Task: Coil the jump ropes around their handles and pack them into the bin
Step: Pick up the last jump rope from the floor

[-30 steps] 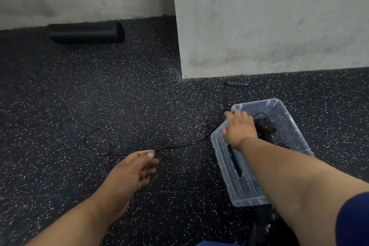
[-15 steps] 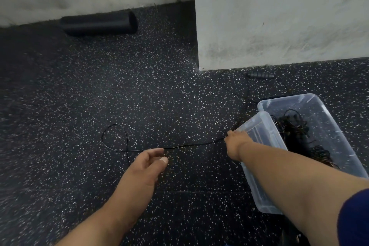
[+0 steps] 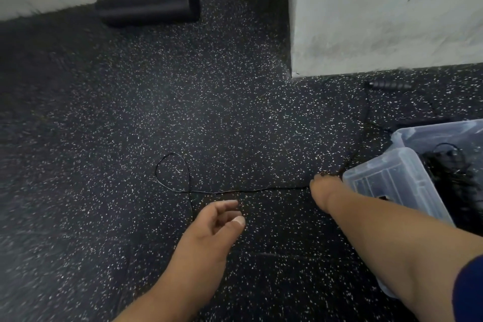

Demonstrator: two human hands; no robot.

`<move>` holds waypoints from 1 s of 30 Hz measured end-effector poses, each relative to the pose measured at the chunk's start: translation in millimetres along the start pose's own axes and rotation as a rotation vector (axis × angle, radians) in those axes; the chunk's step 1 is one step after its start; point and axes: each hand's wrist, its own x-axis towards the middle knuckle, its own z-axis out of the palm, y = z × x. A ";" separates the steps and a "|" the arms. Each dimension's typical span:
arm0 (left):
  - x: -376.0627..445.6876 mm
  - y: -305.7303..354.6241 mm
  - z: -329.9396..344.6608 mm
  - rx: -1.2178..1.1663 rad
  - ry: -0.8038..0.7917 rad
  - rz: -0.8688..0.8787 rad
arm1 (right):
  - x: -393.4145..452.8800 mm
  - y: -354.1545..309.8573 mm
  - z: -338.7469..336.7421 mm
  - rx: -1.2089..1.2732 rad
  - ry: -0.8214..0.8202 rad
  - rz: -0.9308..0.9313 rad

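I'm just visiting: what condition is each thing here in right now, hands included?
Rope: uncoiled, lying on the floor with one loop.
Rope handle: lying flat by the wall.
Bin: open, dark ropes inside.
Lid: off, leaning against the bin.
Left hand: fingers loosely curled, holding nothing.
Right hand: down at the rope beside the lid; its grip is hidden.
Foam roller: lying against the wall.

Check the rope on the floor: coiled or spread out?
Spread out: the rope trails across the floor with one loose loop, unwound from its handle.
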 end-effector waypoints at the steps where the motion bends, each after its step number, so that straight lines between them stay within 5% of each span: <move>1: 2.8 -1.0 -2.1 -0.004 0.002 -0.002 | 3.2 -3.1 1.6 -0.005 -0.006 -0.016; 9: 17.2 -5.1 -7.8 -0.023 0.009 -0.015 | 19.6 -4.7 -4.8 -0.033 -0.122 -0.051; 16: 16.0 -9.1 -10.0 0.000 0.006 -0.006 | 12.8 -1.4 7.3 -0.026 0.064 -0.060; 22: 9.9 -16.9 -12.4 0.075 0.061 0.017 | -21.7 -26.9 -38.4 0.679 0.263 -0.082; 27: 3.7 -26.7 -23.9 0.194 0.191 0.088 | -94.9 -78.7 -137.5 1.046 0.524 -0.370; 30: -6.1 -27.6 -29.0 0.313 0.347 0.136 | -162.8 -104.1 -180.5 1.527 0.477 -0.580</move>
